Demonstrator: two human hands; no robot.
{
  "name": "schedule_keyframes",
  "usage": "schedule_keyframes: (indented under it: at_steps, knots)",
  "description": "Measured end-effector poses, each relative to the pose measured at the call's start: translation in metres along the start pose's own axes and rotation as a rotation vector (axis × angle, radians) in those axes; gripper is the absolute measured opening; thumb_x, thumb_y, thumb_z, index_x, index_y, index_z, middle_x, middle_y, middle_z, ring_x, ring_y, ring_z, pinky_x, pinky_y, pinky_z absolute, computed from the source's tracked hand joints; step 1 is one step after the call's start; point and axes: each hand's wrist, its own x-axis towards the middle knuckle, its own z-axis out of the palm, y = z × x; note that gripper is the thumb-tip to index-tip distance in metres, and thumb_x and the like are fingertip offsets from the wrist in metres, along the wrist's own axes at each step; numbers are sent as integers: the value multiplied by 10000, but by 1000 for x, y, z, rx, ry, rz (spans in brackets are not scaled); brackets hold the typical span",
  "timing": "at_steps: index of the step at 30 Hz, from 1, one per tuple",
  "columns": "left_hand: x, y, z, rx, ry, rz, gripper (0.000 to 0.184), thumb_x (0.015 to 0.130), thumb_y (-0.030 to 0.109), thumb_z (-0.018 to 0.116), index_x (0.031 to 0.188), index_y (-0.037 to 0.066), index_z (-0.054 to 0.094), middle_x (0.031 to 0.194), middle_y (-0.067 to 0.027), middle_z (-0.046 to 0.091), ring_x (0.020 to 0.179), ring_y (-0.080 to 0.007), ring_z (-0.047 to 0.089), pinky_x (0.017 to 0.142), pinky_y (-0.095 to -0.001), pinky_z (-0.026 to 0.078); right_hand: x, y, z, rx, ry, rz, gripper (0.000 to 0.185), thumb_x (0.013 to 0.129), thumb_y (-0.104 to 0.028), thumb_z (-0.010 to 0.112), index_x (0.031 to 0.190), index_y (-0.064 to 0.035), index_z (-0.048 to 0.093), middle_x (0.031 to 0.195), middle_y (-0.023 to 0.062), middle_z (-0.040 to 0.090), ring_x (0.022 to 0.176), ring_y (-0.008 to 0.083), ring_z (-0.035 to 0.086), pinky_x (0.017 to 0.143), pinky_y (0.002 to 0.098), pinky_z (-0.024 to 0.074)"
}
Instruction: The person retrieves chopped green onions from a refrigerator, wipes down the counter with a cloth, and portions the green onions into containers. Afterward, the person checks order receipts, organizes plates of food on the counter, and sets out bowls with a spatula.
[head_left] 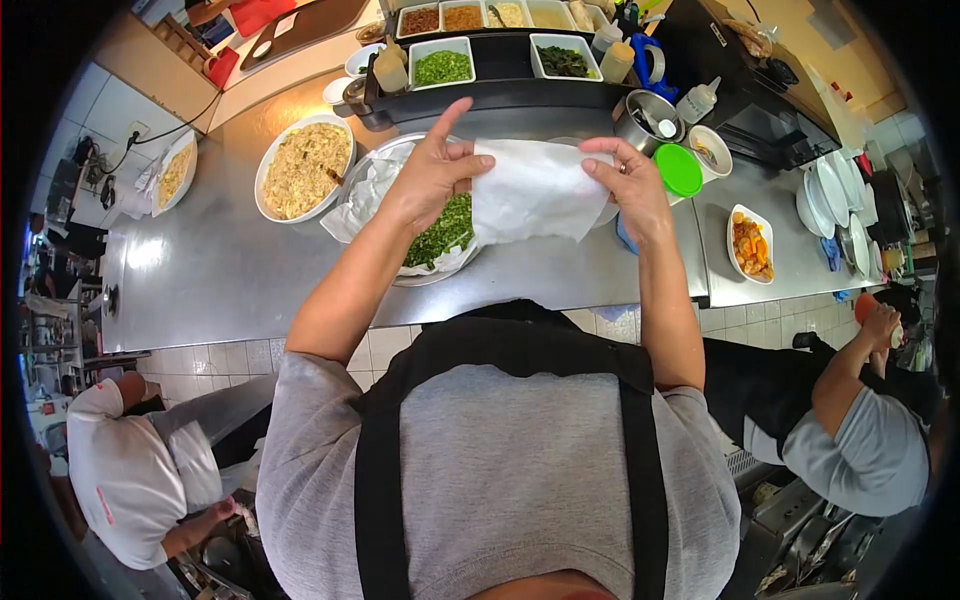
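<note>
A white paper towel [535,195] is stretched between my two hands, above the steel counter. My left hand [435,170] pinches its upper left corner between thumb and fingers, with the index finger pointing up. At the upper right corner, my right hand [628,180] grips the sheet the same way. Below and left of the towel lies a large round bowl [425,280] lined with white paper, holding chopped green herbs [440,235]. The towel and my left forearm hide part of this bowl. Right of my right hand is a bright green lid [679,170].
An oval dish of yellowish grain [305,170] stands left on the counter [210,270]. Behind are trays of chopped greens [441,68] and squeeze bottles [390,70]. On the right are a steel pot [650,120], a dish of orange food [750,245] and stacked plates [835,195]. Co-workers stand on both sides.
</note>
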Motion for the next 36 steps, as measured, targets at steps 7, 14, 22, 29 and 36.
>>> schedule_keyframes:
  at_steps: [7, 14, 22, 29, 36]
  knots:
    - [35, 16, 20, 728, 66, 386, 310, 764, 31, 628, 1064, 105, 645, 799, 1, 554, 703, -88, 506, 638, -228, 431, 18, -22, -22, -544, -58, -279, 263, 745, -100, 671, 1007, -87, 656, 765, 42, 572, 760, 171, 573, 687, 309, 453]
    - [53, 23, 48, 980, 210, 1038, 190, 694, 51, 669, 879, 93, 662, 940, -63, 535, 882, -211, 536, 765, -283, 443, 11, -38, -52, -902, 348, -959, 232, 698, -45, 659, 906, -141, 698, 1032, 110, 580, 946, 262, 559, 808, 345, 453]
    - [59, -49, 48, 1312, -420, 845, 50, 695, 76, 610, 703, 52, 652, 929, -84, 578, 1003, -268, 508, 841, -361, 434, 0, 35, -58, -1212, -170, -845, 180, 656, -79, 644, 828, -97, 695, 1153, 54, 572, 1060, 262, 493, 943, 392, 370]
    - [88, -41, 59, 1568, -794, 374, 126, 717, 94, 535, 718, 24, 640, 784, -181, 620, 761, -346, 594, 675, -413, 477, 26, 44, -44, -1347, -519, -705, 123, 726, -158, 580, 680, -75, 658, 764, 49, 647, 839, 214, 573, 946, 398, 354]
    - [101, -47, 81, 1754, -964, 82, 210, 709, 168, 510, 718, 37, 674, 755, -171, 642, 718, -332, 621, 626, -412, 486, 32, 53, -35, -1432, -613, -513, 144, 769, -190, 541, 723, -90, 634, 670, 81, 606, 749, 249, 582, 999, 445, 325]
